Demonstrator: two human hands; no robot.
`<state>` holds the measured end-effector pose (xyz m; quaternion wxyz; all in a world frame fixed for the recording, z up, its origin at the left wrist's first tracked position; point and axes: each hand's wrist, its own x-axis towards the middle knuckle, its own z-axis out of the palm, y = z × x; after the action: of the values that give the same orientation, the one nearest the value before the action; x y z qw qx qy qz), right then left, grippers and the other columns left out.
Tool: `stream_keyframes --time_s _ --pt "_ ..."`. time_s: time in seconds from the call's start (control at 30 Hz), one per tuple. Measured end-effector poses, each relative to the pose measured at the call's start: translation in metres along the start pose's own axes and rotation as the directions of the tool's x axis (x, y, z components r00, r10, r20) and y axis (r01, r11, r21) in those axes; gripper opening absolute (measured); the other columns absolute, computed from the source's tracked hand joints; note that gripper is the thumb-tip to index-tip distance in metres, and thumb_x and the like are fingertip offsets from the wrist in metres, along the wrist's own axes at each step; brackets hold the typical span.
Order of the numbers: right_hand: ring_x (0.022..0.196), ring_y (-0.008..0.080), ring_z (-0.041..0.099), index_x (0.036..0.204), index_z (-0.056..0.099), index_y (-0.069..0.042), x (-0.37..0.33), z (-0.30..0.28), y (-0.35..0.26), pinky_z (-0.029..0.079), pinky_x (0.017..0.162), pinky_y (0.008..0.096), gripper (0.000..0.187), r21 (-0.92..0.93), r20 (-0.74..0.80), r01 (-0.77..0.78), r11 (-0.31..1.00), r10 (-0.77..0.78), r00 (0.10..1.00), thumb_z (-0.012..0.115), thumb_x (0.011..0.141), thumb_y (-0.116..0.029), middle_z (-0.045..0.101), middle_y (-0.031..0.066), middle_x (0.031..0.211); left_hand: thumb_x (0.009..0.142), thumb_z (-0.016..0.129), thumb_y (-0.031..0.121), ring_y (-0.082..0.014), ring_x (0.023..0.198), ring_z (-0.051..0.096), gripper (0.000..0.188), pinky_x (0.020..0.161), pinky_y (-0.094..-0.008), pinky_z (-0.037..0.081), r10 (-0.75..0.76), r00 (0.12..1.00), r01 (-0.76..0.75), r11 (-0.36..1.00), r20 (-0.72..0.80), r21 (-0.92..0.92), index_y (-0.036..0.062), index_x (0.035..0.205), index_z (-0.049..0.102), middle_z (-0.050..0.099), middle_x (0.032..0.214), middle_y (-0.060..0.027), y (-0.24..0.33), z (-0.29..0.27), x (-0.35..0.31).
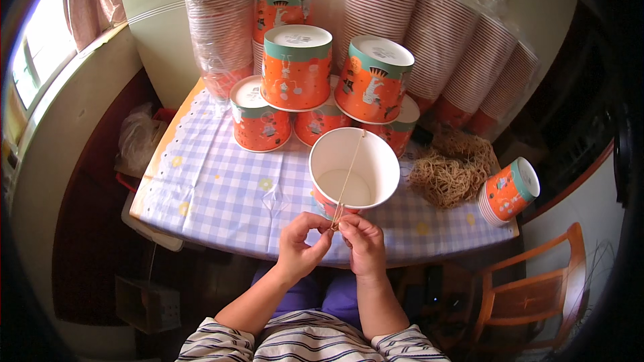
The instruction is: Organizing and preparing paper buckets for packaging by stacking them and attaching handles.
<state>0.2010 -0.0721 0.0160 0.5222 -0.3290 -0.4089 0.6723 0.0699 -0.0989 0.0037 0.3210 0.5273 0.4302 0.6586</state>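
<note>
A white-lined paper bucket (384,166) stands upright near the table's front edge, mouth up. Tan string (351,167) runs from a hole at its far rim, across the mouth, to the near rim. There the strand forms a small loop or knot between my fingers. My left hand (301,247) pinches the string from the left, thumb and forefinger closed. Closed in a pinch on the same bit of string, my right hand (363,244) meets it from the right. Both hands sit just in front of the bucket; the exact form of the knot is too small to tell.
Upside-down orange and green buckets (297,74) are piled behind. Tall plastic-wrapped bucket stacks (221,33) line the wall. A heap of tan string (451,171) and a tilted small stack of cups (510,190) lie right on the checked tablecloth (221,191). A wooden chair (526,291) stands right.
</note>
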Motion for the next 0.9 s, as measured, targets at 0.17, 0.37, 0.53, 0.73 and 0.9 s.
stream_keyframes --time_s 0.17,0.37,0.53,0.73,0.9 --pt "0.079 0.0081 0.056 0.087 0.066 0.001 0.000 0.000 0.003 0.044 0.076 0.0227 0.012 -0.085 -0.021 0.089 0.992 -0.091 0.996 0.063 0.086 -0.011 0.064 0.0015 0.084 0.072 0.068 -0.008 -0.0159 0.080 0.060 0.019 0.070 -0.0261 0.047 0.162 0.986 -0.166 0.975 0.035 0.151 -0.0016 0.089 0.061 0.061 0.085 -0.0098 0.014 0.003 0.002" --pt "0.079 0.0082 0.056 0.085 0.067 0.001 -0.002 0.001 -0.002 0.045 0.076 0.0235 0.012 -0.128 -0.021 0.090 0.988 -0.093 0.995 0.063 0.087 -0.011 0.064 0.0019 0.083 0.071 0.070 -0.006 -0.0185 0.074 0.063 0.018 0.063 -0.0279 0.050 0.278 0.961 -0.266 0.927 -0.008 0.265 0.0007 0.087 0.065 0.064 0.082 -0.0091 0.009 0.002 0.004" --pt "0.082 0.0093 0.058 0.090 0.067 0.002 -0.003 0.003 -0.003 0.045 0.079 0.0250 0.014 -0.079 -0.036 0.087 0.993 -0.090 0.995 0.061 0.088 -0.011 0.065 0.0035 0.087 0.074 0.069 -0.004 -0.0179 0.074 0.063 0.013 0.065 -0.0272 0.050 0.240 0.971 -0.233 0.936 0.008 0.262 0.0002 0.084 0.064 0.064 0.081 -0.0095 0.010 0.000 0.005" --pt "0.086 0.0106 0.059 0.096 0.067 0.002 -0.001 0.007 -0.002 0.046 0.082 0.0254 0.018 -0.097 -0.007 0.075 0.992 -0.077 0.997 0.061 0.090 -0.015 0.067 0.0058 0.092 0.081 0.066 0.000 -0.0113 0.074 0.061 0.004 0.068 -0.0244 0.048 -0.052 0.998 0.053 0.998 0.026 -0.027 -0.0006 0.084 0.064 0.066 0.079 -0.0060 -0.006 -0.005 -0.003" --pt "0.079 0.0079 0.057 0.095 0.068 0.000 0.002 0.001 0.007 0.045 0.076 0.0229 0.017 -0.045 0.020 0.065 0.997 -0.064 0.998 0.062 0.089 -0.015 0.067 0.0037 0.088 0.085 0.063 0.001 -0.0101 0.074 0.061 0.003 0.069 -0.0235 0.049 -0.150 0.988 0.154 0.967 0.031 -0.201 -0.0023 0.086 0.063 0.066 0.080 -0.0057 -0.004 -0.003 -0.002"
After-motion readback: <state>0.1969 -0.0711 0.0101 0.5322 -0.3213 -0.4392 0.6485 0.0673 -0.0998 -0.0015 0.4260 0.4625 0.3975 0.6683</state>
